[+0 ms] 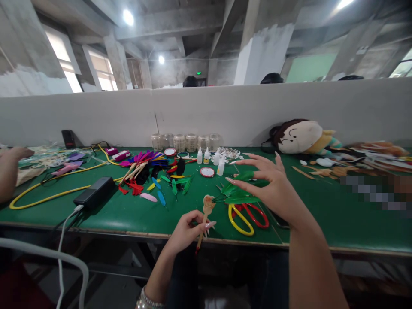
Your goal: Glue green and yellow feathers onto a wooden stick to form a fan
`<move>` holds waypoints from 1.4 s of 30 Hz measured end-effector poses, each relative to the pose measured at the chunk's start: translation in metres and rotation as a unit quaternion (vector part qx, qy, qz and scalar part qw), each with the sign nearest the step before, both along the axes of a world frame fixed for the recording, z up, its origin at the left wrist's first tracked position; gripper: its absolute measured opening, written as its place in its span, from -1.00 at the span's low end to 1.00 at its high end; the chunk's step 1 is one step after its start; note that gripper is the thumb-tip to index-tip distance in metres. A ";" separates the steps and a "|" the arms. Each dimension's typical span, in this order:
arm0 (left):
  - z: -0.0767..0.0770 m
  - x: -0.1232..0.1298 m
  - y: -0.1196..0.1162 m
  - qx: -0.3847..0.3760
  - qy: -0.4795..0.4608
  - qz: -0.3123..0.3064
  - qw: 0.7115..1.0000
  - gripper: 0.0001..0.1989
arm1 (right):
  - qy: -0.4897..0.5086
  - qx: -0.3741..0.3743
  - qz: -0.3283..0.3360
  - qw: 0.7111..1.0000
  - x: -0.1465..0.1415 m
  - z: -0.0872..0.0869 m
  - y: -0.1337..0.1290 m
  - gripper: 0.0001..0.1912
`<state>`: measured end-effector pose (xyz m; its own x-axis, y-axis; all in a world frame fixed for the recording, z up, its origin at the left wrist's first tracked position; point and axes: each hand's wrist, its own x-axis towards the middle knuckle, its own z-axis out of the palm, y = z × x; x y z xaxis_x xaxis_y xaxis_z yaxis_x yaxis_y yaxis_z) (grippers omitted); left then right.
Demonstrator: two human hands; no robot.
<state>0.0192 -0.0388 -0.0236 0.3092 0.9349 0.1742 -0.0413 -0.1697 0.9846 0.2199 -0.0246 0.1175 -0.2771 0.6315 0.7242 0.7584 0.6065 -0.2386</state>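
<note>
Green feathers (pixel 241 198), one wooden stick (pixel 205 214), held in two hands (pixel 189 229) (pixel 272 182), four bottles (pixel 206 157)

Illumination: moderate overall. Sources: a round white ceiling lamp (pixel 128 17) producing glare and a halo, and tall rectangular windows (pixel 59 47) at left, overexposed. Deep shadow lies beneath the smooth green tabletop (pixel 322 223). Wide-angle distortion stretches forms at the edges. Pale thin strips (pixel 386 157) at far right appear blurred; a pixelated patch (pixel 376 191) obscures detail below.

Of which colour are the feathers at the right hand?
Green; these feathers show best in the head view.
</note>
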 end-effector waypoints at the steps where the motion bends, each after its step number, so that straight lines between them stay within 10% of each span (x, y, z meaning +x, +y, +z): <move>1: 0.000 0.000 0.000 -0.007 -0.004 -0.005 1.000 -0.71 | 0.002 -0.002 0.002 1.000 0.000 0.000 0.000 -0.53; 24: 0.005 0.000 -0.002 0.000 -0.004 0.003 1.000 -0.71 | 0.023 -0.006 0.006 1.000 -0.005 0.001 -0.001 -0.74; 31: 0.005 0.001 0.002 -0.021 -0.056 0.038 0.997 -0.70 | 0.263 0.053 -0.058 0.962 0.000 0.003 0.005 -0.69; 36: 0.004 0.000 0.006 -0.056 -0.101 0.069 0.991 -0.70 | 0.095 -0.257 0.061 0.960 0.009 -0.013 0.010 -0.59; 42: -0.001 -0.001 0.010 -0.034 -0.097 0.146 0.984 -0.71 | -0.148 -0.540 0.167 0.812 -0.030 -0.048 0.013 -0.45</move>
<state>0.0180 -0.0286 -0.0244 -0.0071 0.9904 0.1382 -0.1888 -0.1370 0.9724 0.1900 -0.0114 0.0693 -0.6243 0.7078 -0.3305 0.7156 0.3486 -0.6053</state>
